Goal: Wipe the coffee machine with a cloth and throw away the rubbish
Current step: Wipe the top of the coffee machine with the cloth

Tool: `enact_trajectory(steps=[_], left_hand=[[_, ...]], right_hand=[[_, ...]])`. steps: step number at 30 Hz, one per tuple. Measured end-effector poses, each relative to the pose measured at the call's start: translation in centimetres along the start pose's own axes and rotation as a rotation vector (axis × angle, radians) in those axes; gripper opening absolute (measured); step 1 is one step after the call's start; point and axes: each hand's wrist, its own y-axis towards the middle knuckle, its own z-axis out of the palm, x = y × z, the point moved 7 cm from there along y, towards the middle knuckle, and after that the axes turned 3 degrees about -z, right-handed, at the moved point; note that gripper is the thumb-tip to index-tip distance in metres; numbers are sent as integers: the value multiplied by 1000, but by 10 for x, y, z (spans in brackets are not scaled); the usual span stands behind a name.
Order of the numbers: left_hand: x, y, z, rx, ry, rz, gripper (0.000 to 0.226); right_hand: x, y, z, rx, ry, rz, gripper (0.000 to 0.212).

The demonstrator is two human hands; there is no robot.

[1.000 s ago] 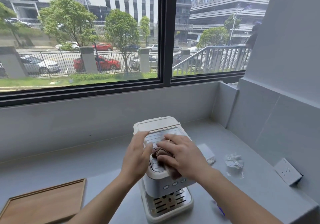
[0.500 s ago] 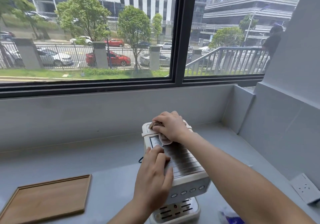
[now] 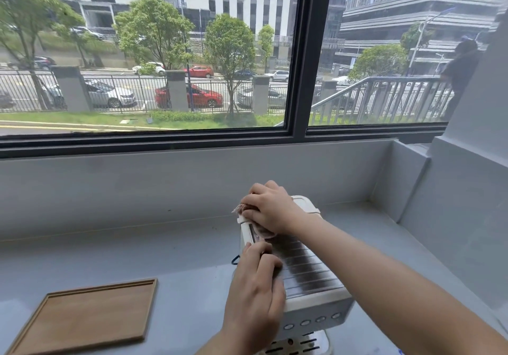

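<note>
A white coffee machine [image 3: 308, 275] stands on the grey counter in front of me, with a ribbed metal top and a row of round buttons on its front. My right hand [image 3: 270, 207] presses a brownish cloth [image 3: 261, 232] onto the far left corner of the machine's top. My left hand [image 3: 255, 291] rests flat against the machine's near left side, steadying it, and holds nothing. No rubbish is in view; my right forearm crosses the counter to the right of the machine.
A shallow wooden tray [image 3: 85, 315] lies on the grey counter [image 3: 170, 258] at the near left. A low grey wall and a large window run along the back. A grey side wall [image 3: 464, 217] closes the counter on the right.
My right hand has slid the cloth from the front of the machine's top to its far left corner. My left hand has shifted lower on the machine's left side. My view has moved closer.
</note>
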Motion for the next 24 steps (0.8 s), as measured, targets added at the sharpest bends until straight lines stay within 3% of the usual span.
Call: enact_trajectory(steps=[5,9,11,14,17,21,24], left_hand=[[3,0,1,-22,1,5,12],[6,-5,3,-29,8,-46,27],[8,-7,2,-36,7,-88,43],[11,-8,3,-45,-10,-158,68],[16,-9,5,-32,-37,-212,76],[14,-7,7,-3,-16,-212,70],[14,-7,8,13,23,-195,64]], right_hand=[[-25,-53,-5,-111,78,-65,24],[-75,-86,-19,-166,43,273,28],[-66,-96,-18,-213,36,329,27],[-20,-108,-13,-220,121,126,27],[-8,-120,-11,-140,158,-31,28],[-58,-134,-25,-202,193,283,28],[-49,-141,-24,-209,183,320,27]])
